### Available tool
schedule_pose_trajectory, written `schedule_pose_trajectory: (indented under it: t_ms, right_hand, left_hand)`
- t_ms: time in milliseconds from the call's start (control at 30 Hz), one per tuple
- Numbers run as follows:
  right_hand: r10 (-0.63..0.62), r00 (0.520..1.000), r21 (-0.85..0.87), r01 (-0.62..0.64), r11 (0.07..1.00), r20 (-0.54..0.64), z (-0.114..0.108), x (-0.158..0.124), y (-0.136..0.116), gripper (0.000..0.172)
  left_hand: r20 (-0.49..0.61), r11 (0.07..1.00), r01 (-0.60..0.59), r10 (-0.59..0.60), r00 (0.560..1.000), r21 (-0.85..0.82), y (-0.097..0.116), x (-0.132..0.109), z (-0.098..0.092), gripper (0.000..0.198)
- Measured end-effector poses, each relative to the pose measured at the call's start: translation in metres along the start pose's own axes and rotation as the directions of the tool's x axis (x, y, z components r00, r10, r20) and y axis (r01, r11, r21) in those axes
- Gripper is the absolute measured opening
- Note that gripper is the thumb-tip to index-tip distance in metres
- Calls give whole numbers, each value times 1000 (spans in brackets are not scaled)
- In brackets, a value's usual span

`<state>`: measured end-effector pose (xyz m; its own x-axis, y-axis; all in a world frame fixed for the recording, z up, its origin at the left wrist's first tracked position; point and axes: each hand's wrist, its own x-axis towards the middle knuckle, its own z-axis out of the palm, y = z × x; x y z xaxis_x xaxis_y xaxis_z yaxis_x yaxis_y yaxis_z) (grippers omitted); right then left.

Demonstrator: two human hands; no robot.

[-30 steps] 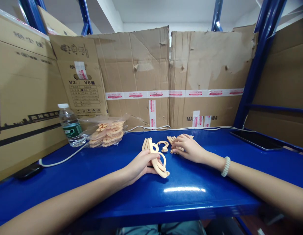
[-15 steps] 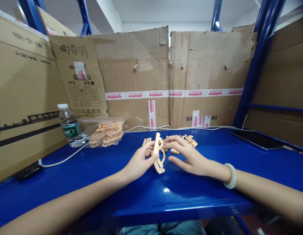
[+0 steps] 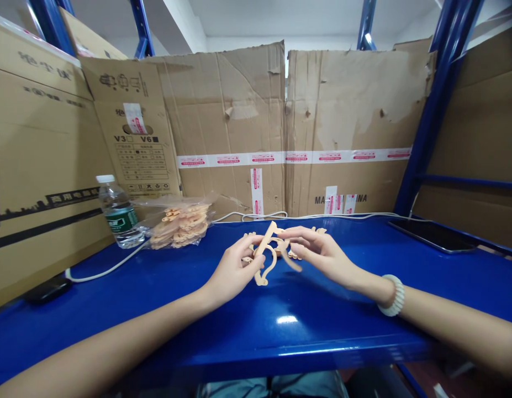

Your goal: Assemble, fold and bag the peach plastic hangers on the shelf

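My left hand [image 3: 233,269] grips a flat beige cut-out piece [image 3: 265,255] with curved loops and holds it upright above the blue shelf [image 3: 305,315]. My right hand [image 3: 322,255] meets it from the right, thumb and forefinger pinched at the piece's top end. Several more loose beige pieces [image 3: 296,253] lie on the shelf just behind both hands, partly hidden by the fingers. A white bead bracelet [image 3: 393,296] circles my right wrist.
A clear bag of more beige pieces [image 3: 179,224] and a water bottle [image 3: 119,213] stand at the left. A white cable [image 3: 106,271] runs along the shelf toward a dark device [image 3: 46,290]. A tablet [image 3: 433,236] lies at the right. Cardboard boxes [image 3: 280,127] wall the back and sides.
My left hand lifted the beige piece off the shelf and tilted it upright. My right hand left the loose pieces and came across to pinch the piece's top.
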<state>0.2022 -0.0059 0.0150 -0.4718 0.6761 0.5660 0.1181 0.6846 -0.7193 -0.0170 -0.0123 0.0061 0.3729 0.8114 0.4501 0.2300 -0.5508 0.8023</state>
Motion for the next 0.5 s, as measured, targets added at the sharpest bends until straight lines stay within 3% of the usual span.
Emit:
schedule_pose_trajectory:
  t_ms: [100, 167, 333, 500]
  right_hand:
    - [105, 989, 97, -95, 991, -102, -2, 3, 3, 28]
    - [157, 983, 103, -146, 984, -99, -3, 4, 6, 29]
    - [227, 964, 33, -234, 972, 134, -1, 5, 16, 29]
    - [269, 924, 137, -314, 940, 272, 7, 2, 17, 34]
  left_hand:
    - [-38, 974, -61, 71, 997, 216, -2, 0, -3, 27]
    - [-29, 933, -108, 126, 992, 343, -3, -1, -4, 27]
    - [40, 810, -232, 251, 967, 539, -7, -1, -6, 25]
    - [102, 748, -281, 277, 955, 601, -13, -1, -6, 27]
